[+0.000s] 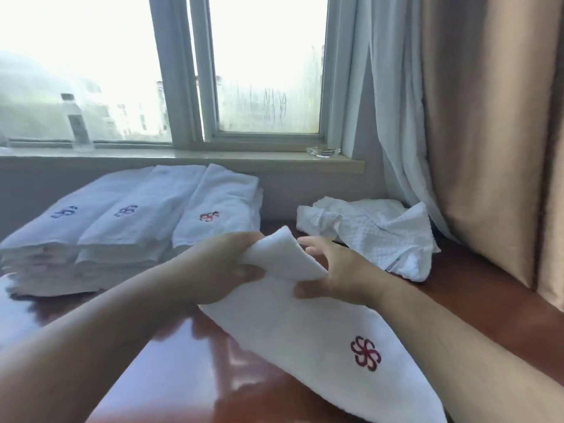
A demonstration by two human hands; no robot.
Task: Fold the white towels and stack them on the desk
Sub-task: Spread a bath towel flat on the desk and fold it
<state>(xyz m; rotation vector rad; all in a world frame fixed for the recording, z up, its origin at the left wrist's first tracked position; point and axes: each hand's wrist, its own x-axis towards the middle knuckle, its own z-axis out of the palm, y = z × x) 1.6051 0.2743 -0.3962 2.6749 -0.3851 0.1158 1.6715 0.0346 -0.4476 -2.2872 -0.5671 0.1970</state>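
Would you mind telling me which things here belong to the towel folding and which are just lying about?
Part of the job:
towel in hand
left hand
right hand
folded stacks
crumpled towel
desk

Lying about:
water bottle
glass ashtray
curtains

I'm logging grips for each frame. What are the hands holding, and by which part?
The left hand grips the white towel at its far end; the right hand pinches that same end.
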